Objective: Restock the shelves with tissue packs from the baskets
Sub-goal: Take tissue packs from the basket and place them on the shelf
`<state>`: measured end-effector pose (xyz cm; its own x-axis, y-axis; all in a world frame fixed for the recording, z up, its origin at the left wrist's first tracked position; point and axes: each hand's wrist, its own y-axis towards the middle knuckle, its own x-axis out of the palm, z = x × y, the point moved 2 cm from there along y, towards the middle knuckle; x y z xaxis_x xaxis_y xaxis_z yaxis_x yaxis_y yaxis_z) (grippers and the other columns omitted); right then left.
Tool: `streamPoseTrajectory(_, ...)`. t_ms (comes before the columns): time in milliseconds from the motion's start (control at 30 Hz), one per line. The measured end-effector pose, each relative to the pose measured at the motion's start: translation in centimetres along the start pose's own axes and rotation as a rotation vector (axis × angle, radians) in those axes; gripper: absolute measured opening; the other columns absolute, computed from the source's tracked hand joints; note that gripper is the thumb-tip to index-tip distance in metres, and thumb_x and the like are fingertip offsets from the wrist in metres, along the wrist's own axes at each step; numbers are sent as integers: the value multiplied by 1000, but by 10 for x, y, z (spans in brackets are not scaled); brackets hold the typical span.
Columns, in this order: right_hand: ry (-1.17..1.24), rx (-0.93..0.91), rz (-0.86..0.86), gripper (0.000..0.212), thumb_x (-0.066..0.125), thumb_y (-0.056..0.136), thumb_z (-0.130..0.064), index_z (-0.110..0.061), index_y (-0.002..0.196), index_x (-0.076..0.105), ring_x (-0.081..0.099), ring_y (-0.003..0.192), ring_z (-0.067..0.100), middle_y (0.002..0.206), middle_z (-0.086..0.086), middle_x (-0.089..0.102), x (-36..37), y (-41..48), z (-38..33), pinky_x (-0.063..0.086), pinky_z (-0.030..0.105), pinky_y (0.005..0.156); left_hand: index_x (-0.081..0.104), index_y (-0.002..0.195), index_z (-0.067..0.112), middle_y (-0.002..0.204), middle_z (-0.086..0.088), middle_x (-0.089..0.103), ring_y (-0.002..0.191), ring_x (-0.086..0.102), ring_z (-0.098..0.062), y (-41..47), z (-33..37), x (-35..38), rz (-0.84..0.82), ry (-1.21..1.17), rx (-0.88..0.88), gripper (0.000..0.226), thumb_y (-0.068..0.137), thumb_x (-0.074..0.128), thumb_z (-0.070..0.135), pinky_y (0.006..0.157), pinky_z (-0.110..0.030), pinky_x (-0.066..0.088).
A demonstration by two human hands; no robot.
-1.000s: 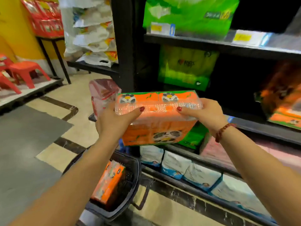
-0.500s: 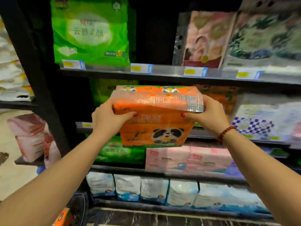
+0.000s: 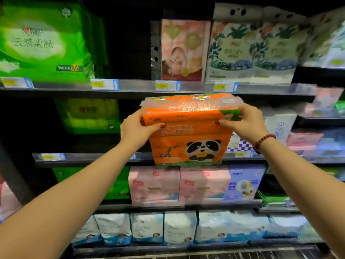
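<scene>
An orange tissue pack [image 3: 188,139] with a panda print and a clear plastic handle strip on top hangs in front of the second shelf [image 3: 89,158]. My left hand [image 3: 136,130] grips its upper left edge, thumb on the front. My right hand [image 3: 246,121] grips its upper right edge, a bead bracelet on that wrist. The pack's bottom edge overlaps the shelf's front rail. The baskets are out of view.
The upper shelf rail [image 3: 141,86] with yellow price tags runs just above the pack. Green packs [image 3: 89,114] stand left in the same bay, white and checked packs [image 3: 276,126] right. Pink packs [image 3: 155,184] and pale blue packs [image 3: 147,228] fill the lower shelves.
Both hands have raised the orange pack from over the basket and carried it up toward the second shelf. The view has swung from the floor and basket up onto the shelving.
</scene>
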<state>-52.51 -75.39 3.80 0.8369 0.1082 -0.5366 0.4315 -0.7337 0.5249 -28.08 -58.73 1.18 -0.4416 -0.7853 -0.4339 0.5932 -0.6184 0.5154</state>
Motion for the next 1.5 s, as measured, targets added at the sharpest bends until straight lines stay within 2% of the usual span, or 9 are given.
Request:
streamPoseTrajectory(167,61,25,39,48,76,77,-20,-14,121,60,57,105,15,118,3,64,0,6,27,51,39,92,63,106,30,89,13,64,88,56,-6,19,-2,35,-27,-35,16,36,74,76,39,82,-28,44)
streamPoseTrajectory(400,66,-1,124,43,75,78,-22,-17,118,60,57,109,17,118,2,63,18,28,66,50,38,91,62,109,29,92,13,64,91,57,-7,44,-23,71,-17,-68,46,36,76,74,39,83,-27,45)
streamPoseTrajectory(600,120,-51,189,39,74,80,-15,-15,116,59,55,103,13,109,-5,59,34,46,88,47,19,78,62,109,26,94,11,65,89,57,-6,66,-36,95,2,-103,58,35,77,74,36,84,-28,46)
streamPoseTrajectory(733,161,-97,186,40,72,81,-13,-24,116,55,57,104,13,110,-6,60,43,56,103,48,18,80,62,114,26,94,12,65,89,57,-3,71,-43,108,17,-123,76,39,78,73,36,77,-16,44)
streamPoseTrajectory(800,164,-121,191,43,72,81,-11,-23,118,54,57,105,13,112,-5,60,45,59,108,47,17,81,61,120,28,98,12,68,93,60,-4,71,-49,114,30,-154,90,44,78,73,38,82,-20,47)
streamPoseTrajectory(1033,125,-129,170,47,71,81,-9,-13,125,54,58,104,14,112,-3,60,47,59,126,50,25,86,58,125,30,97,13,70,94,65,-6,67,-67,137,58,-209,71,52,76,74,40,88,-38,55)
streamPoseTrajectory(1167,149,-65,161,51,70,82,-8,-13,129,52,58,104,14,115,0,61,46,60,135,51,28,87,56,128,33,96,13,71,93,65,-5,72,-67,145,44,-190,71,56,76,74,43,89,-33,54)
streamPoseTrajectory(1400,256,96,151,43,67,85,-13,-18,125,52,54,108,14,119,-2,58,64,70,145,49,34,88,52,132,34,106,10,69,101,64,-8,81,-85,154,-58,-228,-15,58,78,71,42,90,-42,54)
streamPoseTrajectory(1500,289,180,168,44,66,85,-21,-16,127,53,57,111,19,121,2,60,71,78,153,51,43,91,45,136,38,115,10,67,108,61,-10,91,-88,161,-95,-251,-44,62,79,68,46,92,-43,53)
